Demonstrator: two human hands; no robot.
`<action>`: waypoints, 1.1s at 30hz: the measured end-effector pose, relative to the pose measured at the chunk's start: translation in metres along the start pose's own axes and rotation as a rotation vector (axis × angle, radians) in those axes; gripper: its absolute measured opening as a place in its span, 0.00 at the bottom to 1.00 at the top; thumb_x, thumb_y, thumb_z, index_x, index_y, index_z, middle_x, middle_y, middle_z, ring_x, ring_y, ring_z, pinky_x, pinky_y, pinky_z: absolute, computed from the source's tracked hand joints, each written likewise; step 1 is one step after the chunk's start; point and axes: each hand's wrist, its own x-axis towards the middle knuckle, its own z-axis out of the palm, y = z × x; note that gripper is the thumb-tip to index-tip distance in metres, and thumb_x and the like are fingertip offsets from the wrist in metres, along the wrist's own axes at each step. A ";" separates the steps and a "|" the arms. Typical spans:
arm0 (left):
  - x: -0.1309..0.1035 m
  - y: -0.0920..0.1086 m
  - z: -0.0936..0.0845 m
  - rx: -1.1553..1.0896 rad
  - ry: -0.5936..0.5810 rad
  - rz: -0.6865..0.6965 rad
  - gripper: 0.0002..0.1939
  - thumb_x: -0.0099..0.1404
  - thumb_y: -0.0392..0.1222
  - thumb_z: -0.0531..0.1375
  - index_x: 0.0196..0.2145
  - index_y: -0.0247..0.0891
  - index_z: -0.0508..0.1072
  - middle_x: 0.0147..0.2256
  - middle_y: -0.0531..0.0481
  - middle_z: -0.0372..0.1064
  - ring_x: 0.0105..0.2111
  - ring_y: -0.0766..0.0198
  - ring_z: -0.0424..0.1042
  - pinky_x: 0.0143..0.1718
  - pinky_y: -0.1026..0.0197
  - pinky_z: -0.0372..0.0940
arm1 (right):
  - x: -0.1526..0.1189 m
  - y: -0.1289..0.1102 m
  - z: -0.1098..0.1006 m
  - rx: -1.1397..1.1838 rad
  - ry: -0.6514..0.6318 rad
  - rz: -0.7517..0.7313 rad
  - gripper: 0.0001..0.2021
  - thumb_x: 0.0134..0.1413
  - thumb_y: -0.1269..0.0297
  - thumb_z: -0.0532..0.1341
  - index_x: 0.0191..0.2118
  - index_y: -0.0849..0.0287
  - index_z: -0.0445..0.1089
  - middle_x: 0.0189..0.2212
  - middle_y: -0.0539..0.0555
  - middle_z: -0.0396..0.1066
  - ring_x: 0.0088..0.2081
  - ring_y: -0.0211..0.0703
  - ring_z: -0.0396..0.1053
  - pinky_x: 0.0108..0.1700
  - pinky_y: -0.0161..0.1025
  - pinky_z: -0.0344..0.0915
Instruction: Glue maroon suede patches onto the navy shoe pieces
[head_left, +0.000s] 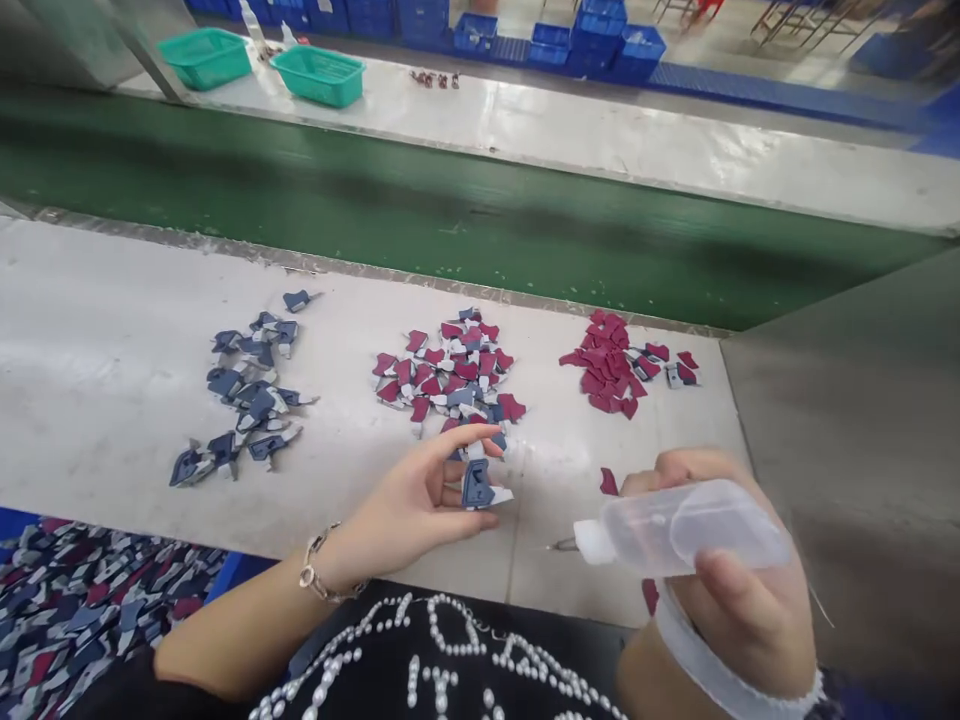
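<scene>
My left hand point(420, 500) holds a small blue-grey and white plastic part point(478, 482) between thumb and fingers, low in the middle of the view. My right hand point(727, 590) grips a translucent squeeze bottle point(675, 527) on its side, its white cap and thin metal tip pointing left toward the part, with a gap between them. Beyond my left hand lies a pile of maroon, white and blue-grey parts point(450, 370). Flat maroon pieces point(606, 365) are heaped to its right, and blue-grey parts point(255, 390) are spread on the left.
The white worktop point(105, 370) ends at a green wall point(450, 215), with a metal panel point(862, 420) on the right. At the lower left is a bin full of mixed parts point(82, 610). Green baskets point(319, 78) stand on the far ledge; blue crates point(551, 45) are behind.
</scene>
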 end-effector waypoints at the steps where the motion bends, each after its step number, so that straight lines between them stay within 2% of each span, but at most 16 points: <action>1: -0.002 0.000 0.002 0.087 0.033 0.031 0.34 0.61 0.32 0.67 0.61 0.55 0.65 0.53 0.50 0.64 0.44 0.66 0.76 0.46 0.62 0.75 | 0.002 -0.002 0.001 0.061 -0.041 0.004 0.15 0.61 0.46 0.61 0.44 0.50 0.66 0.25 0.49 0.69 0.19 0.41 0.64 0.20 0.38 0.63; 3: -0.005 0.001 0.004 0.261 0.091 0.091 0.33 0.62 0.34 0.67 0.61 0.54 0.64 0.49 0.51 0.69 0.39 0.67 0.77 0.44 0.61 0.76 | 0.008 -0.010 0.005 0.126 -0.107 -0.003 0.14 0.57 0.49 0.66 0.43 0.50 0.67 0.25 0.48 0.70 0.19 0.38 0.64 0.19 0.36 0.64; 5: -0.007 0.003 0.005 0.432 0.128 0.143 0.33 0.60 0.35 0.69 0.60 0.50 0.64 0.42 0.52 0.72 0.33 0.67 0.76 0.39 0.62 0.76 | 0.012 -0.021 0.011 0.039 -0.125 -0.037 0.13 0.51 0.57 0.70 0.41 0.50 0.70 0.29 0.48 0.73 0.23 0.39 0.70 0.23 0.34 0.68; 7: -0.008 0.005 0.005 0.583 0.146 0.191 0.33 0.58 0.35 0.70 0.58 0.46 0.66 0.35 0.55 0.72 0.30 0.68 0.74 0.35 0.64 0.74 | 0.013 -0.030 0.017 -0.068 -0.152 -0.078 0.14 0.46 0.66 0.71 0.41 0.49 0.74 0.31 0.48 0.76 0.28 0.40 0.75 0.27 0.32 0.73; 10: -0.007 0.009 0.006 0.680 0.139 0.242 0.31 0.58 0.39 0.71 0.56 0.43 0.66 0.32 0.56 0.71 0.27 0.69 0.73 0.32 0.66 0.72 | 0.007 -0.038 0.025 -0.166 -0.110 -0.113 0.18 0.45 0.72 0.70 0.44 0.49 0.74 0.30 0.47 0.76 0.26 0.39 0.75 0.25 0.31 0.72; 14: -0.006 0.013 0.009 0.719 0.142 0.282 0.29 0.59 0.44 0.72 0.55 0.43 0.66 0.31 0.57 0.71 0.27 0.70 0.71 0.31 0.68 0.72 | -0.004 -0.039 0.034 -0.355 0.018 -0.202 0.17 0.46 0.67 0.71 0.43 0.52 0.70 0.27 0.47 0.74 0.23 0.38 0.73 0.22 0.32 0.69; 18: -0.008 0.017 0.011 0.747 0.146 0.298 0.29 0.59 0.44 0.71 0.54 0.44 0.66 0.29 0.58 0.69 0.26 0.71 0.69 0.30 0.70 0.71 | -0.007 -0.041 0.040 -0.466 0.069 -0.254 0.12 0.48 0.63 0.68 0.38 0.54 0.67 0.23 0.46 0.72 0.20 0.38 0.72 0.19 0.33 0.66; 28: -0.011 0.020 0.011 0.827 0.153 0.376 0.29 0.60 0.46 0.71 0.54 0.42 0.65 0.35 0.55 0.72 0.27 0.71 0.70 0.33 0.70 0.71 | -0.006 -0.044 0.044 -0.529 0.068 -0.281 0.12 0.49 0.64 0.68 0.39 0.55 0.66 0.22 0.44 0.72 0.19 0.36 0.71 0.19 0.32 0.68; 33: -0.012 0.018 0.009 0.839 0.155 0.392 0.29 0.61 0.47 0.70 0.55 0.43 0.65 0.37 0.54 0.73 0.28 0.71 0.70 0.34 0.69 0.71 | -0.008 -0.044 0.046 -0.516 0.058 -0.312 0.13 0.50 0.66 0.67 0.42 0.53 0.66 0.24 0.46 0.71 0.21 0.40 0.72 0.22 0.36 0.71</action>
